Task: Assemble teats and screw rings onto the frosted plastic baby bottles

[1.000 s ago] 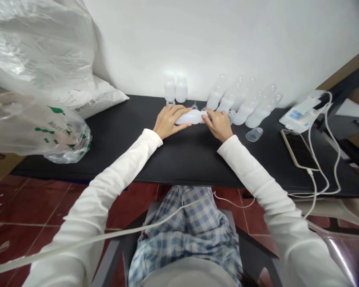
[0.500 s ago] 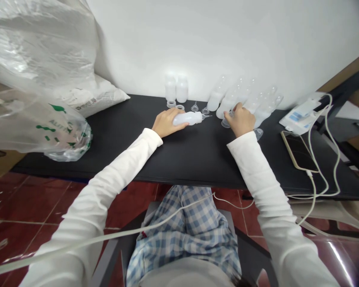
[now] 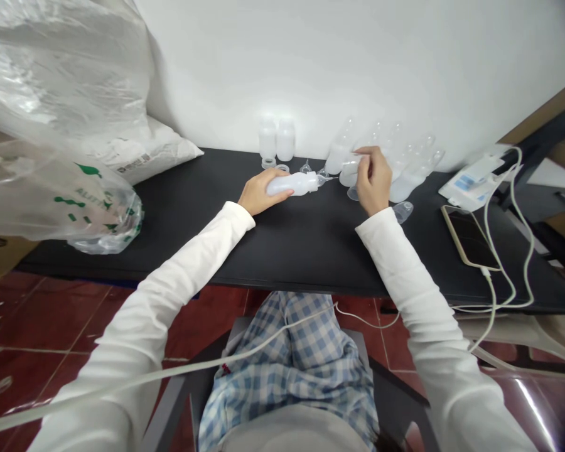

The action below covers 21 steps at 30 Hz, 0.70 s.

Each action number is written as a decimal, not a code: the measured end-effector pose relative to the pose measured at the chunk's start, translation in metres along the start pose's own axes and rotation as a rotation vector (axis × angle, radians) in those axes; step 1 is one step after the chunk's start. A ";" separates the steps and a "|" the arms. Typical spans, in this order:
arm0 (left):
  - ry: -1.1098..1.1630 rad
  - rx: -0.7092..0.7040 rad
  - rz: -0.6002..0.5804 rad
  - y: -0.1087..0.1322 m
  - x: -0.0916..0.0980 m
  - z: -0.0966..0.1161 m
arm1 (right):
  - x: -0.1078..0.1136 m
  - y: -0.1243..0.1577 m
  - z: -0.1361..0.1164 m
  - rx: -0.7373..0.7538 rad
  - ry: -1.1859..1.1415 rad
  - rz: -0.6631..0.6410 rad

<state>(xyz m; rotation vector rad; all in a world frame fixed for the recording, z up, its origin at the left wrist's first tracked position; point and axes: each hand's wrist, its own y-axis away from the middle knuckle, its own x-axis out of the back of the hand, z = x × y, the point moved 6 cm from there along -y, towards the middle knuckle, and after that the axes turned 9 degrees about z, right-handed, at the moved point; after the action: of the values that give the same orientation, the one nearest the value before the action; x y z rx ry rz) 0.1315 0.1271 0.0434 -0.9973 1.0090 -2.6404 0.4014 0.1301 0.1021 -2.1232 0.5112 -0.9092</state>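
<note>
My left hand point(image 3: 262, 192) is wrapped around a white squeeze bottle point(image 3: 289, 184), which lies tilted on its side with its thin clear nozzle point(image 3: 326, 179) pointing right. To its right, my right hand point(image 3: 375, 181) pinches a clear cap point(image 3: 353, 164), partly lost against the pale bottles behind. One clear cap point(image 3: 353, 193) rests on the table just below those fingers, and another clear cap point(image 3: 403, 211) lies right of the wrist. Between the hands and the wall are a loose clear nozzle point(image 3: 306, 167) and a white ring collar point(image 3: 269, 163).
Two uncapped white bottles point(image 3: 285, 139) stand by the wall. Several capped bottles point(image 3: 339, 149) are grouped at the back right. A charging phone point(image 3: 471, 237), a white power strip point(image 3: 473, 182) and cables lie on the black table point(image 3: 292, 251). Plastic bags point(image 3: 98, 213) occupy the left.
My right hand has lifted from the table and turned toward the bottle, now with a clear cap in its fingers. The held bottle has shifted slightly left.
</note>
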 end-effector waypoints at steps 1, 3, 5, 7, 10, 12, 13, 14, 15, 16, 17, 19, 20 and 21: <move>0.024 0.005 0.007 0.000 0.000 0.000 | -0.004 0.002 -0.001 0.032 -0.057 -0.035; 0.059 0.012 0.015 -0.001 0.000 -0.001 | -0.012 0.007 -0.002 0.064 -0.147 -0.096; 0.090 0.012 0.012 -0.001 0.000 0.001 | -0.019 0.012 -0.005 0.076 -0.209 -0.150; 0.124 0.016 0.001 -0.001 -0.001 0.002 | -0.025 0.018 -0.009 0.097 -0.255 -0.219; 0.186 0.039 -0.016 -0.001 -0.002 0.004 | -0.031 0.024 -0.017 0.132 -0.317 -0.277; 0.228 0.079 -0.010 -0.002 -0.002 0.002 | -0.032 0.026 -0.020 0.148 -0.348 -0.277; 0.254 0.111 -0.007 -0.003 -0.002 0.000 | -0.032 0.026 -0.022 0.156 -0.361 -0.278; 0.289 0.157 -0.014 -0.003 -0.003 -0.004 | -0.033 0.026 -0.023 0.163 -0.375 -0.284; 0.335 0.214 -0.038 -0.004 -0.004 -0.008 | -0.033 0.026 -0.024 0.168 -0.390 -0.291; 0.388 0.278 -0.078 -0.004 -0.006 -0.012 | -0.034 0.027 -0.025 0.168 -0.410 -0.298; 0.439 0.343 -0.129 -0.003 -0.009 -0.016 | -0.035 0.027 -0.026 0.167 -0.435 -0.308; 0.506 0.453 -0.239 -0.003 -0.013 -0.022 | -0.037 0.030 -0.028 0.163 -0.504 -0.326; 0.516 0.491 -0.281 -0.002 -0.013 -0.024 | -0.038 0.031 -0.028 0.165 -0.543 -0.334; 0.515 0.520 -0.312 -0.003 -0.013 -0.025 | -0.039 0.033 -0.029 0.171 -0.578 -0.343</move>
<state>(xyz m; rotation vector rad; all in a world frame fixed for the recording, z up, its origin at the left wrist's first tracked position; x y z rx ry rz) 0.1257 0.1473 0.0240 -0.3883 0.1794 -3.2478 0.3518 0.1183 0.0732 -2.2135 -0.2210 -0.4497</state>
